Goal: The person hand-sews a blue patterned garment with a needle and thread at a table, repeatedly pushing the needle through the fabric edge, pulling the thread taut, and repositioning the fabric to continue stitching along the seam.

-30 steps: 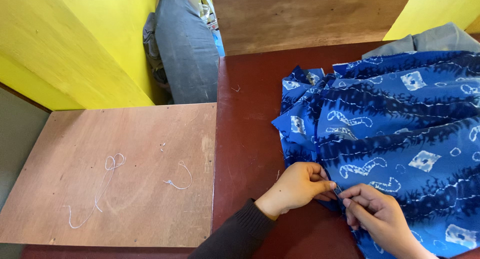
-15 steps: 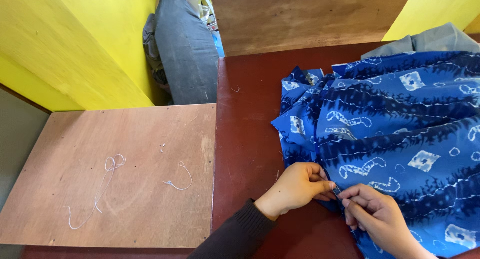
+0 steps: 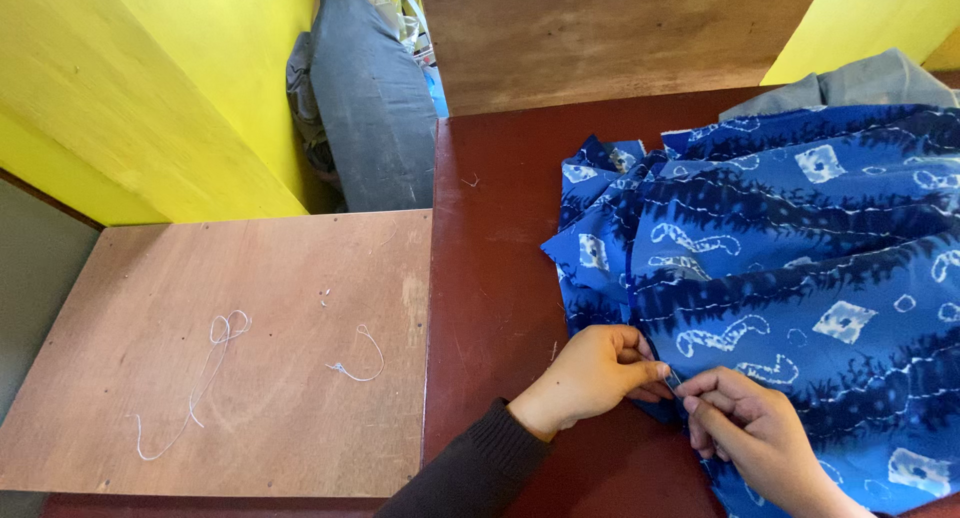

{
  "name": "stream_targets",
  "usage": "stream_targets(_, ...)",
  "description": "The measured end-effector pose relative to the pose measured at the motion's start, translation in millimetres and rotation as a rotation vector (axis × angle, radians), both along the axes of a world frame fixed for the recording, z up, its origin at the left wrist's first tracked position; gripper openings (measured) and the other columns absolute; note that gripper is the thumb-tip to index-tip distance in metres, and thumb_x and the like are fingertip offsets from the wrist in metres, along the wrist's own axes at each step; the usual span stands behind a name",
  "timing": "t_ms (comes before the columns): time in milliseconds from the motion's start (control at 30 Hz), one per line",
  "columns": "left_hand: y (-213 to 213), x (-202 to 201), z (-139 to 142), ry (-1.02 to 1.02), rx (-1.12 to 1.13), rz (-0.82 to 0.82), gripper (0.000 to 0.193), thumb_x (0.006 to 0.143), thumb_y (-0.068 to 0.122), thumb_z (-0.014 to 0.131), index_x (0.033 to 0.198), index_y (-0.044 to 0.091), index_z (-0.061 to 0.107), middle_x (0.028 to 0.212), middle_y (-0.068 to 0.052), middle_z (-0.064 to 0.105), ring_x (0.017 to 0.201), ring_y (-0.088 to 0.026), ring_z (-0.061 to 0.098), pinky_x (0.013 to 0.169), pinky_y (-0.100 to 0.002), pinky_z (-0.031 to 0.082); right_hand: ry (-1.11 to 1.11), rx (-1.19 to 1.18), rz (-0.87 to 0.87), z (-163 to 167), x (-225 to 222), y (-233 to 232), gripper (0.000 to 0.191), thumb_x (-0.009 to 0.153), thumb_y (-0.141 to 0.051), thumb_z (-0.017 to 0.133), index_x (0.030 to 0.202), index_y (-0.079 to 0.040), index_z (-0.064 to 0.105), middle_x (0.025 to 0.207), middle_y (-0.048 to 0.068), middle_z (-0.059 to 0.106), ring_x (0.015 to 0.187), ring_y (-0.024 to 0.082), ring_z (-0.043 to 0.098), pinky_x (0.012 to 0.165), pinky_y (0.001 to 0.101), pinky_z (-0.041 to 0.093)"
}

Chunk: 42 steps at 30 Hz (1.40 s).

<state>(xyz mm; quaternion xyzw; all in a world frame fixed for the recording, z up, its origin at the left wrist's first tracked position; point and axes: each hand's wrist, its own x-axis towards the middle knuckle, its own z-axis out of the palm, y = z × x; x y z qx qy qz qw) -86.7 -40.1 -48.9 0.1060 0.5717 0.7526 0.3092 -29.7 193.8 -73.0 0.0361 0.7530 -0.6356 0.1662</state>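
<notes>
Currently, stage: I judge the work on the blue patterned cloth (image 3: 800,278) at its near edge only; most of it lies bunched and untouched across the dark red table (image 3: 500,278)
Left hand (image 3: 590,373): fingers closed, pinching the cloth's edge
Right hand (image 3: 755,433): fingertips closed on the same edge, just beside the left
Loose threads (image 3: 200,368): white, lying on the plywood board (image 3: 230,378), well apart from both hands
Hidden: what sits between the fingertips is too small to tell; cloth cut off at right; grey fabric (image 3: 860,83) partly covered
</notes>
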Motion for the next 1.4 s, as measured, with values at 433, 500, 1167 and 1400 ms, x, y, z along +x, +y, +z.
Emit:
stream_targets(433, -0.2, 3.8, 3.3, 0.056, -0.019, 0.089, 0.014, 0.098, 0.008, 0.069, 0.098, -0.003, 0.061, 0.092, -0.014, 0.072, 0.086, -0.018, 0.073, 0.075, -0.03, 0.063, -0.02, 0.034, -0.08, 4.4, -2.4, -12.9, 0.017, 0.095, -0.011, 0.059, 0.108, -0.002, 0.066, 0.063, 0.009, 0.067, 0.052, 0.014, 0.059, 0.047, 0.0278, 0.047)
stream_targets(500, 3.1, 4.9, 2.8, 0.078, -0.002, 0.103, 0.014, 0.099, 0.007, 0.069, 0.097, -0.004, 0.061, 0.093, -0.015, 0.071, 0.086, -0.019, 0.073, 0.075, -0.031, 0.063, -0.029, 0.014, -0.111, 3.6, -2.9, -13.0, 0.017, 0.096, -0.011, 0.059, 0.106, -0.001, 0.067, 0.064, 0.009, 0.066, 0.053, 0.013, 0.058, 0.048, 0.0271, 0.044)
stream_targets(1167, 12.4, 13.3, 15.2, -0.102, 0.148, 0.178, 0.02, 0.102, 0.014, 0.068, 0.093, -0.003, 0.065, 0.095, -0.015, 0.073, 0.087, -0.021, 0.074, 0.081, -0.033, 0.062, 0.268, 0.172, -0.111, 20.5, 8.2, -16.9, 0.02, 0.093, -0.007, 0.064, 0.11, -0.002, 0.074, 0.068, 0.003, 0.064, 0.058, 0.007, 0.051, 0.052, 0.0236, 0.043)
stream_targets(1400, 10.9, 12.6, 11.9, -0.101, 0.156, 0.176, 0.021, 0.103, 0.015, 0.067, 0.093, -0.003, 0.065, 0.095, -0.015, 0.073, 0.087, -0.021, 0.074, 0.08, -0.033, 0.062, 0.415, 0.251, -0.071, 21.2, 10.8, -15.6, 0.025, 0.093, -0.009, 0.065, 0.115, -0.002, 0.074, 0.077, 0.0, 0.074, 0.068, 0.003, 0.059, 0.061, 0.0191, 0.049)
